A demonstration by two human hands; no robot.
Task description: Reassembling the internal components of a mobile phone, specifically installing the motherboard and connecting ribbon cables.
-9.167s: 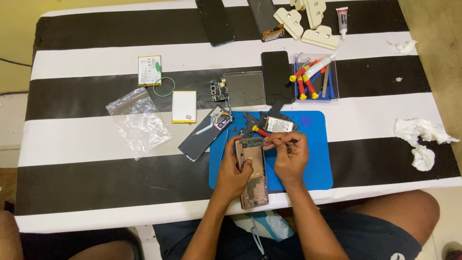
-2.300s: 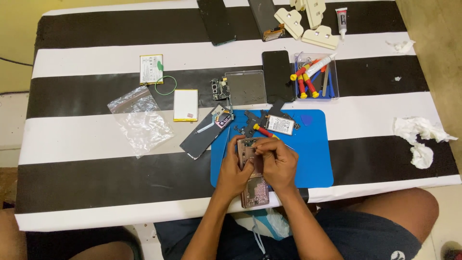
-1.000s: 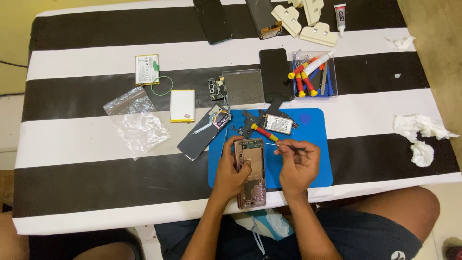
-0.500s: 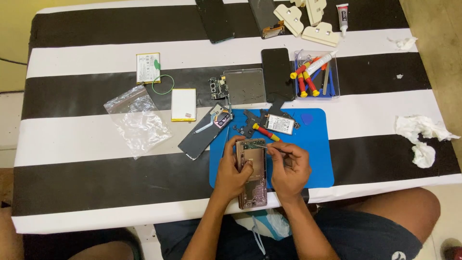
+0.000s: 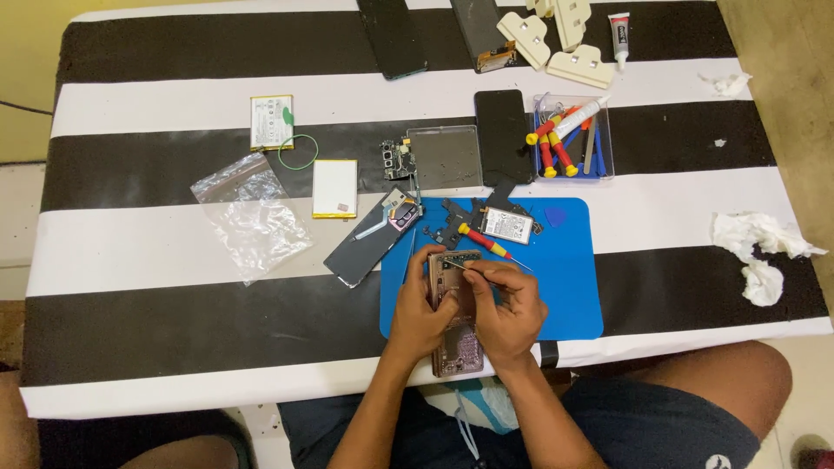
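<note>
Opened phone [image 5: 455, 323] in both hands, clear tray [image 5: 603, 165] of screwdrivers [image 5: 551, 149]

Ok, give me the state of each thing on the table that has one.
Opened phone: back off, gripped by left hand, right hand working at its top.
Red-handled screwdriver: lying loose on blue mat.
Plastic bag: crumpled, flat.
Tissue: crumpled.

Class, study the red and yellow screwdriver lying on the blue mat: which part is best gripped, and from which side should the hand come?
Grip the red and yellow screwdriver by its thick handle, coming from above. It lies flat on the blue mat, so fingers can pinch across the handle. The thin metal tip points right and offers little to hold. Small parts lie close on its far side, so a straight-down approach seems safest.
</note>
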